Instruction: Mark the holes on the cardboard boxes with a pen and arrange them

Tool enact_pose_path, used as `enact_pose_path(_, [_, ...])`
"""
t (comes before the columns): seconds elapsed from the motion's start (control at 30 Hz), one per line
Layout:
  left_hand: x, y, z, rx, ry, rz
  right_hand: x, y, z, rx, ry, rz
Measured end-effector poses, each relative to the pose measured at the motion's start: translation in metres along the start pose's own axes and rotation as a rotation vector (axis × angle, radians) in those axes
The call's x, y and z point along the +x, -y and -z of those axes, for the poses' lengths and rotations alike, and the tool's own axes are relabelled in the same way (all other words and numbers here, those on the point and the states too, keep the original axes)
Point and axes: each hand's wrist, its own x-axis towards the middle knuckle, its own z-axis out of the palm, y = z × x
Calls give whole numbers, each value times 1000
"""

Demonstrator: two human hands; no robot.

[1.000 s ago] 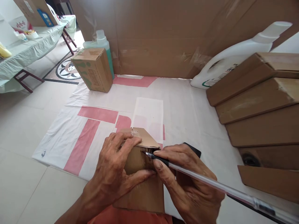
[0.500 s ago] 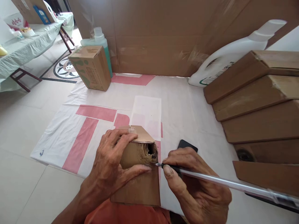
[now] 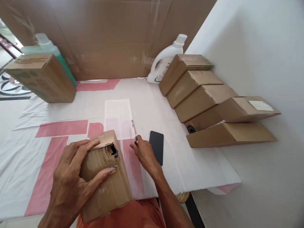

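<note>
My left hand (image 3: 73,174) grips a cardboard box (image 3: 106,190) near the front of the table, fingers over its upper flap and thumb along its side. The box is tilted, and a ragged dark hole (image 3: 113,150) shows at its upper corner, with scuffed cardboard around it. At the box's right, my right hand (image 3: 146,155) is closed at the dark end of a clear-barrelled pen (image 3: 133,129). The pen points away from me, low over the cloth. Just right of that hand lies a black phone-like slab (image 3: 157,147).
Several cardboard boxes (image 3: 201,101) stand in a slanted row at the right, by the wall. Behind them is a white jug (image 3: 163,60). Another box (image 3: 42,79) and a green-liquid bottle (image 3: 64,63) stand back left. A large cardboard panel (image 3: 114,41) closes the back. White-and-pink cloth (image 3: 83,109) covers the table.
My right hand has moved the pen away from the hole and down toward the cloth, turning it to point forward. The view has swung right. My left hand still holds the box.
</note>
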Motion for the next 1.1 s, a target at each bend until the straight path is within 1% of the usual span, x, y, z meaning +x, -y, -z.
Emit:
enact_pose_path(0.13, [3,-2,0,0,10,-8,-5,4,-16,-93,24,-81])
enact_pose_path(0.23, [3,-4,1,5,8,-14,-8,5,-18,-138,35,-115])
enact_pose_path(0.3, [3,-4,1,12,8,-19,-11,1,-15,-163,10,-139])
enact_pose_path(0.4, [2,-3,0,22,-2,-21,-21,-13,-7,-202,-92,-206])
enact_pose_path(0.47, [2,-2,-1,29,-8,-22,-29,-28,-3,-200,-189,-290])
enact_pose_path(0.53, [3,-1,-2,32,-12,-27,-35,-44,-1,-152,-263,-382])
enact_pose_path(0.6, [4,-1,-2,31,-13,-28,-37,-59,-2,-72,-293,-438])
enact_pose_path(0.67, [4,-2,-2,27,-15,-30,-33,-71,-4,8,-291,-455])
enact_pose_path(0.8, [3,-3,-2,23,-25,-39,-23,-87,-4,257,-265,-470])
enact_pose_path(0.9, [0,-4,-2,22,-34,-38,-26,-87,1,491,-199,-388])
enact_pose_path(0.97, [-2,-5,-2,16,-38,-36,-37,-77,7,678,-161,-312])
enact_pose_path(1.03, [-3,-5,-2,8,-32,-29,-55,-60,19,998,-95,-209])
enact_pose_path(1.1, [-3,-4,-3,1,-22,-21,-77,-37,34,1353,13,-82])
